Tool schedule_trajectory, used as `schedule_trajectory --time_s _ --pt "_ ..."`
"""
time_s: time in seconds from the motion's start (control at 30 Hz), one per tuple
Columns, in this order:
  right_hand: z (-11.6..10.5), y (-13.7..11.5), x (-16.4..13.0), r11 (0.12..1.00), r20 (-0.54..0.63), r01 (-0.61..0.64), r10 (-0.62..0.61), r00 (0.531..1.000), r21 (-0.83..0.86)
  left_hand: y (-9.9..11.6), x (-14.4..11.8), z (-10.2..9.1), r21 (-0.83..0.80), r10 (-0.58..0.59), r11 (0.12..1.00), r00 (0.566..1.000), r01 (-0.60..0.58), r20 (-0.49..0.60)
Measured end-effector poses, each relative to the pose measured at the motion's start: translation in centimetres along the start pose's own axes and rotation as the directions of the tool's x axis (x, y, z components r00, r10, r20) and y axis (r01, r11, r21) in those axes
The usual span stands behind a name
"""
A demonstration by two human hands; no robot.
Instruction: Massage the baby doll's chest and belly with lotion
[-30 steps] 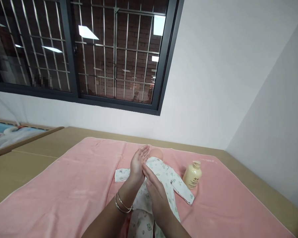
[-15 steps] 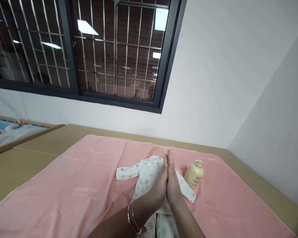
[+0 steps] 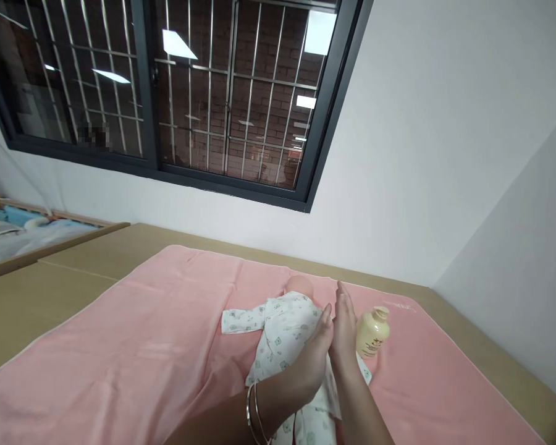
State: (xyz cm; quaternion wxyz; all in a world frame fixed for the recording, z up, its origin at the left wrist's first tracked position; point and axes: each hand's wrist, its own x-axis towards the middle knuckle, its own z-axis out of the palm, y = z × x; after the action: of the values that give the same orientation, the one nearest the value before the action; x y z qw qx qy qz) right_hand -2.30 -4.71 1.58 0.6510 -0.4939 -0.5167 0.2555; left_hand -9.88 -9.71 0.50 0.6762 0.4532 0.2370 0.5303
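On the pink towel [image 3: 134, 346] spread over the tan tabletop [image 3: 74, 278], a baby doll [image 3: 282, 327] is laid on its back in a white printed sleepsuit. Its long axis runs from the near edge toward the wall, the bare head [image 3: 299, 286] pointing away at the far end and the legs toward the viewer. One sleeve [image 3: 241, 321] is stretched out to the left, flat on the towel. Above the doll's right side, the left hand [image 3: 312, 361], with two bangles [image 3: 254, 411] on its wrist, is pressed palm to palm against the right hand [image 3: 343, 330], fingers straight and pointing away; nothing is held between them. Just beside the right hand, a cream pump bottle [image 3: 373, 332] is seen upright on the towel, near the doll's other sleeve.
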Motion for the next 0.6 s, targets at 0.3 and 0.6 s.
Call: schedule_trajectory --time_s 0.3,0.6 --pt "0.6 -1.1 -0.9 1.0 0.023 0.002 -0.002 1.0 -0.004 1.3 -0.1 0.4 -0.086 0.002 0.996 1.0 0.0 0.021" --pt "0.8 -1.2 -0.9 0.997 0.042 -0.073 0.073 0.996 -0.022 1.3 -0.2 0.5 -0.062 0.003 0.998 1.0 -0.004 -0.021"
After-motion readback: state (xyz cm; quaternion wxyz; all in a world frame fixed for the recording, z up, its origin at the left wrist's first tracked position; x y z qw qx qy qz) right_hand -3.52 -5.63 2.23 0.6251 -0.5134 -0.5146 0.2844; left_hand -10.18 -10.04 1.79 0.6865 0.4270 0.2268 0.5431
